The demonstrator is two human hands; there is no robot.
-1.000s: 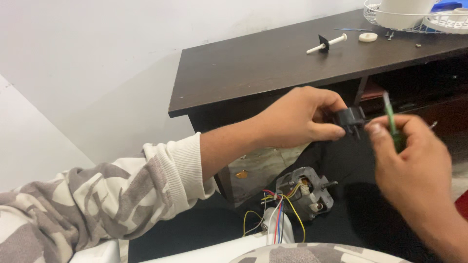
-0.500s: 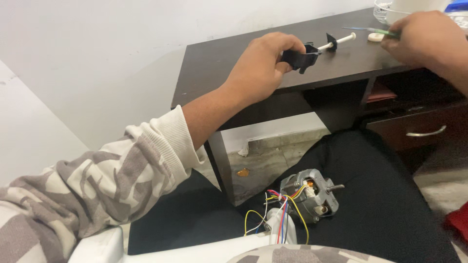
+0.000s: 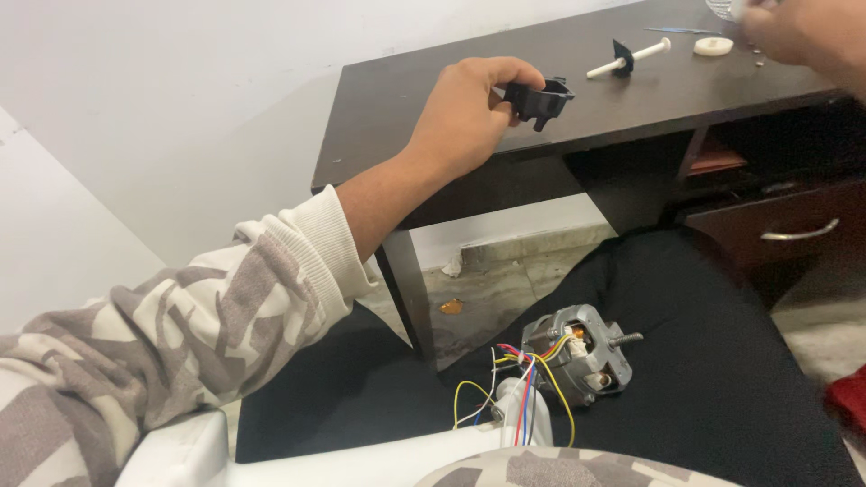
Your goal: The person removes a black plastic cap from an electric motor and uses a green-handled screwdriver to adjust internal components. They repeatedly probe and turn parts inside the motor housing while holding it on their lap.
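Note:
My left hand (image 3: 469, 113) grips a small black plastic part (image 3: 539, 99) and rests it on the front of the dark wooden table (image 3: 406, 90). At the top right edge of the view my right hand (image 3: 798, 32) hovers over the table's far side, blurred, and what it holds cannot be told. Close to it lie a thin green tool (image 3: 681, 31), a white round disc (image 3: 713, 45) and a white shaft with a black piece (image 3: 627, 59). A grey electric motor (image 3: 577, 353) with coloured wires lies on my black-clad lap.
The table has a drawer with a metal handle (image 3: 798, 234) at the right. A white plastic base (image 3: 361, 460) runs along the bottom of the view. A white wall stands behind, and a stone floor shows under the table. A red object (image 3: 848, 401) peeks in at the right edge.
Both hands rose from above my lap to the table. My left hand carried the black part up and set it down at the table's front. The green tool went from my right hand onto the table.

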